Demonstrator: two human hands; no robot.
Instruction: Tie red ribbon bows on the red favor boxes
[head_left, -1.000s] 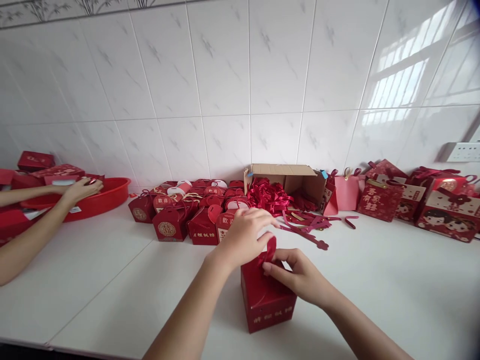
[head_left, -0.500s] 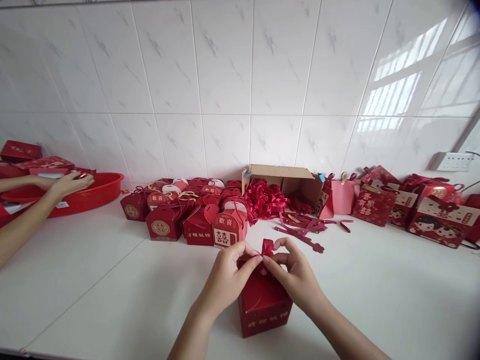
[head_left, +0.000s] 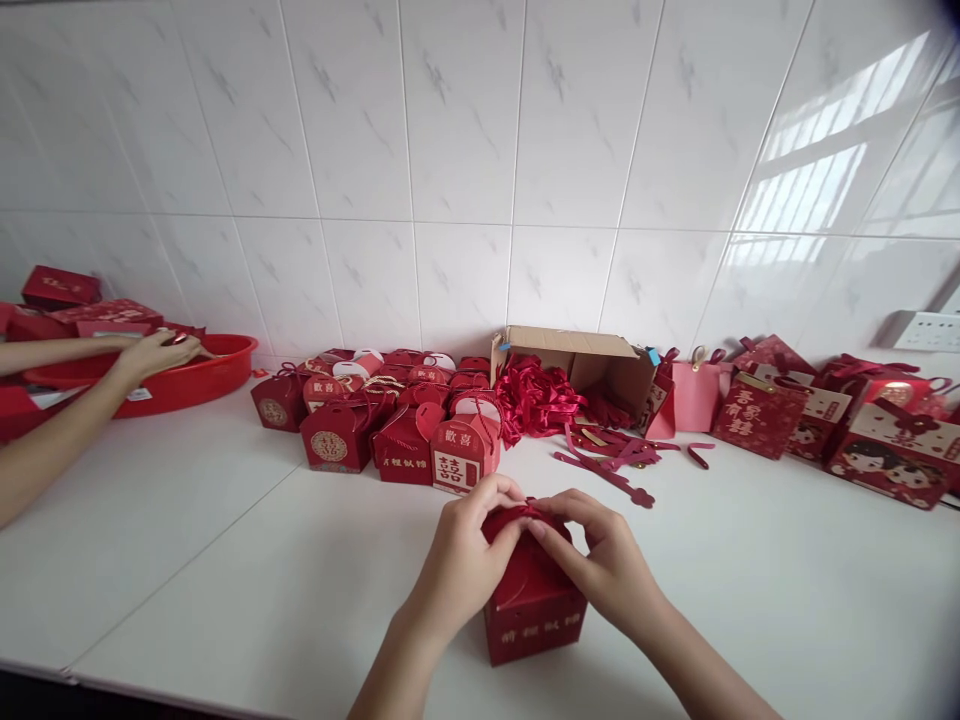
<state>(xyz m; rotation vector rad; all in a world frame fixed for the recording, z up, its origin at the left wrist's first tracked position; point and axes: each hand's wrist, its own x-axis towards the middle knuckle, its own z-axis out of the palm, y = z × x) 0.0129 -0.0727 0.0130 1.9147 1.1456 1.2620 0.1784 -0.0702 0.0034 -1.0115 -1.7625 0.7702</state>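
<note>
Near centre: Though the red box (head_left: 536, 590) looks closed, the ribbon (head_left: 528, 510) on top appears unfinished; its knot is hidden.
Left hand (head_left: 465, 560): angled in from the left, thumb and fingertips pinching ribbon.
Right hand (head_left: 615, 560): mirrors it, narrowly pinching ribbon, thumbs almost meeting.
Far left of centre: closed boxes (head_left: 400, 450) stand clustered.

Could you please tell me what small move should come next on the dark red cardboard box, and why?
Probably pull the glossy red ribbon snug: the left hand and right hand pinch at it atop the dark red cardboard box, hiding any knot.
</note>
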